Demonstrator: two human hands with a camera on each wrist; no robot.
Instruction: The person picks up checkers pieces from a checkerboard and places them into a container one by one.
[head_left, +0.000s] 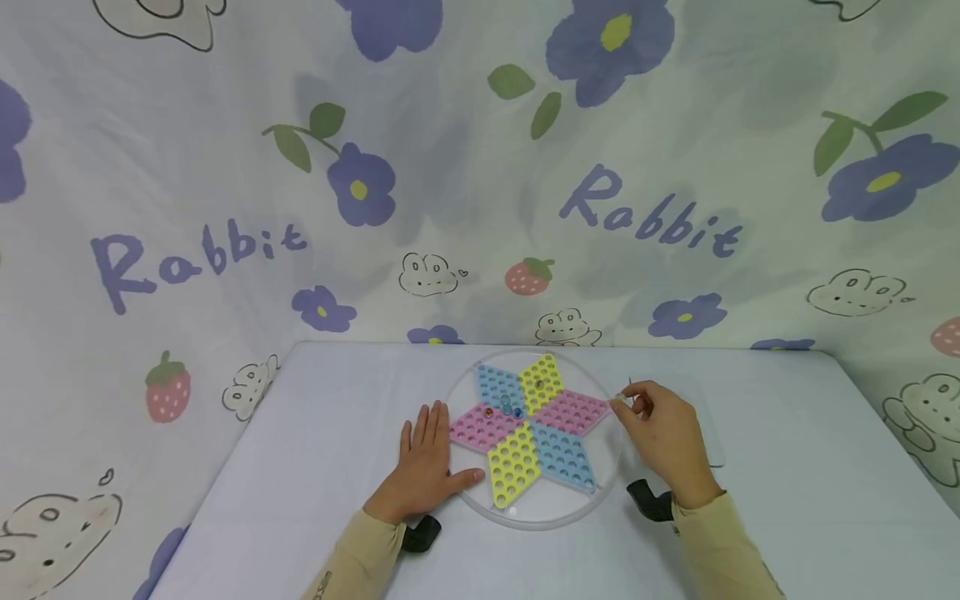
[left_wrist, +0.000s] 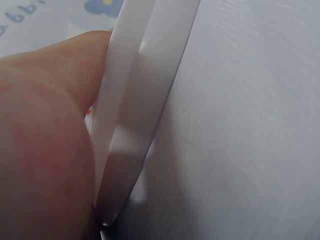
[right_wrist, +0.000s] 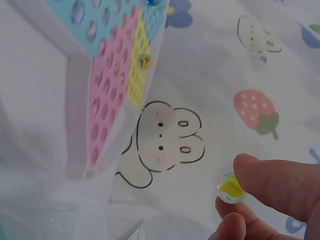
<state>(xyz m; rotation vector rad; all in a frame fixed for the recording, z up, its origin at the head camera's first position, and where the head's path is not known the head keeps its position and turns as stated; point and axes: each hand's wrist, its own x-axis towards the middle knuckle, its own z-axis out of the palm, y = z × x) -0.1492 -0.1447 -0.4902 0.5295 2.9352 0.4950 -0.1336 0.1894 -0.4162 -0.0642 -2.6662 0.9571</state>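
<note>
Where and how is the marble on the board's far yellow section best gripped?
Likely a pinch on its opposite sides, coming from above: the marble is round, stands proud of the yellow section, and has no other marble right beside it.

Star board [head_left: 513, 467] pink, yellow, blue; held marble [right_wrist: 231, 188] clear with yellow swirl

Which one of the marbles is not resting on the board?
The yellow-swirled marble: the right hand pinches it, whereas the other visible marbles rest on the board.
</note>
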